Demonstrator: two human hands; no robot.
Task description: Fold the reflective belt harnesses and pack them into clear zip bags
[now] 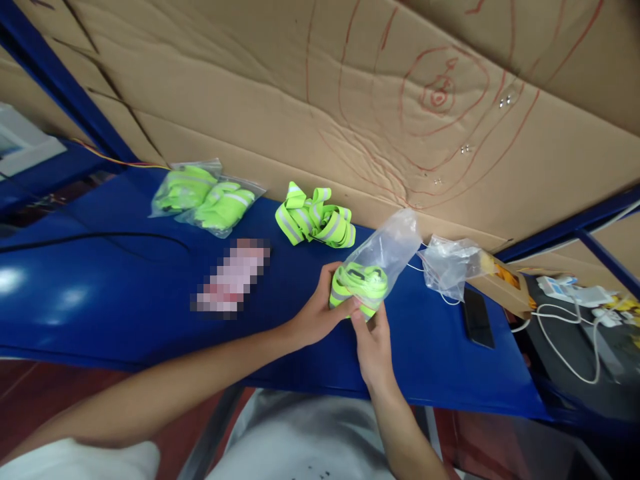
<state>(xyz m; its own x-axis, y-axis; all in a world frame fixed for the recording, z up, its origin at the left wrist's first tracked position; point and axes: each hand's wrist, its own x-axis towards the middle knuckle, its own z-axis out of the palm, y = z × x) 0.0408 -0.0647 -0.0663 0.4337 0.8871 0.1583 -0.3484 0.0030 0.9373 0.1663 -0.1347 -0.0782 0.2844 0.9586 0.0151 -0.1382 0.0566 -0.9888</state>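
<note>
Between my two hands is a folded bundle of neon-green reflective strap (367, 283) with grey stripes, partly inside a clear plastic bag (393, 243). The bag's loose end points up and away to the right. My left hand (323, 303) grips the bundle's left side, its thumb across the front. From below and to the right, my right hand (371, 337) holds the same bundle, its thumb beside the left one. A loose tangle of the same strap (317, 217) lies just beyond my left hand.
Two bagged green bundles (205, 197) lie at the back left of the blue table (125, 280). A pixelated pink sheet (233, 277) is nearer. To the right are a clear bag (450, 263), a black phone (479, 317) and an open cardboard box (507, 287). Cardboard (240, 100) walls the back.
</note>
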